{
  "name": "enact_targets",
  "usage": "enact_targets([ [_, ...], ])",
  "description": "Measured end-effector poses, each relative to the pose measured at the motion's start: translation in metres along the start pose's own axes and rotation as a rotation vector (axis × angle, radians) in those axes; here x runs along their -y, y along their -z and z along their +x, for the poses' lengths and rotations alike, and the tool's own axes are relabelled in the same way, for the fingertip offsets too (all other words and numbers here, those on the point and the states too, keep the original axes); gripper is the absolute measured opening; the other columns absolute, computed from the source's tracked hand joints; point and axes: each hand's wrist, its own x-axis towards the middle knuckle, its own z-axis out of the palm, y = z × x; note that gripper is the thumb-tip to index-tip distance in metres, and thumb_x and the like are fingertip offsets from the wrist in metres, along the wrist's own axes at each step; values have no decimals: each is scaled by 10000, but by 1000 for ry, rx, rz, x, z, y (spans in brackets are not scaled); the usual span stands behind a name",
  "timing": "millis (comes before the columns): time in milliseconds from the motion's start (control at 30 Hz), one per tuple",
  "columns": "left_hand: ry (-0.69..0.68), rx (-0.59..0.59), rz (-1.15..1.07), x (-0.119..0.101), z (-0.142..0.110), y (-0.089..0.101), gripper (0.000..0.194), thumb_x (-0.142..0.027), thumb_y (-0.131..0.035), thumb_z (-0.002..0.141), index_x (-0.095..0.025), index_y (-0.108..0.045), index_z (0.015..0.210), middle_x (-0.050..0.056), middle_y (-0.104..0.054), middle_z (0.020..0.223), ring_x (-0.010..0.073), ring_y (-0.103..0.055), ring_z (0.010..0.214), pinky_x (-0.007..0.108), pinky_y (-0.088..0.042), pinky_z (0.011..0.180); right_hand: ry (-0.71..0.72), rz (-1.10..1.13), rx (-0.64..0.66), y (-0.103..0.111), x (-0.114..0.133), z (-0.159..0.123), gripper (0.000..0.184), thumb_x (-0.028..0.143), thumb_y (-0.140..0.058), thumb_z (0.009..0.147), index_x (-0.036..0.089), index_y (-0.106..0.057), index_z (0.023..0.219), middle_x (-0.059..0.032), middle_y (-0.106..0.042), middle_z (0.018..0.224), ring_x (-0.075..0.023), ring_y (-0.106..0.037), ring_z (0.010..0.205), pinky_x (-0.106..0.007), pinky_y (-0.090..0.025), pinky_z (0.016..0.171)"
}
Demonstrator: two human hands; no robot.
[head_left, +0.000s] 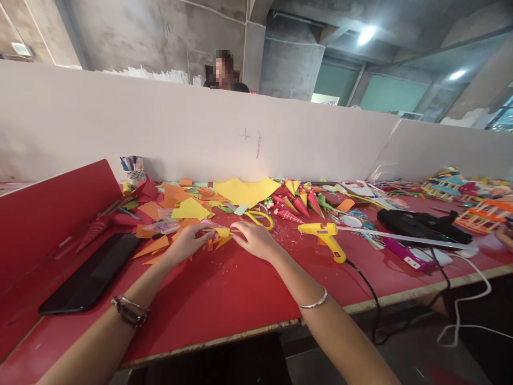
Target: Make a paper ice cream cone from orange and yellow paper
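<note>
**Near the middle of the red surface (192,315), a small yellow paper piece (223,235) looks only partly shaped**

Between the two hands, the grip is closed: the left hand (188,241) pinches one side of the yellow paper piece, and the fingers of the right hand (252,238) close on the other. A point of it hangs below the fingertips; whether any edge is joined, I cannot tell. Just beyond lie yellow-handled scissors (267,227) and orange paper pieces (172,195), cut but flat, so that stock looks unworked. Behind them, a large yellow sheet (250,193) lies spread out. To its right, several red and yellow cones (301,205) look formed, some with small trimmings at their wide ends. Right of the right hand, the yellow glue gun (325,238) lies unheld. Judging by this, several cones are done, while the held piece is mid-shaping.
</note>
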Motion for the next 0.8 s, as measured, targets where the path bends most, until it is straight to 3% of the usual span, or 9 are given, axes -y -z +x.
enact_targets([
  [167,-3,-68,67,2,0,4,291,-432,-477,722,-171,-600,764,-20,-576,593,104,-474,473,184,-337,458,-39,58,2,2,-1,0,198,215,-433,837,207,-521,1013,-39,-614,963,-151,-561,849,-237,-377,671],
  [367,103,-249,124,9,4,9,314,-434,-464,698,-163,-603,619,-47,-439,393,97,-396,386,190,-265,412,-83,85,-9,1,-6,1,127,203,-423,837,190,-548,855,-15,-604,786,-122,-533,705,-210,-334,586],
  [533,123,-323,108,12,4,10,348,-442,-474,681,-154,-594,526,-43,-416,367,83,-352,359,192,-229,389,-83,90,-18,-2,-8,1,122,201,-438,826,179,-549,783,-1,-582,704,-105,-509,640,-198,-316,561],
  [800,212,-414,-27,21,6,12,397,-496,-492,672,-131,-648,689,-16,-509,435,83,-374,362,190,-249,367,-105,122,-12,-7,-13,0,140,194,-440,822,171,-567,768,-6,-583,705,-109,-504,639,-206,-319,567],
])
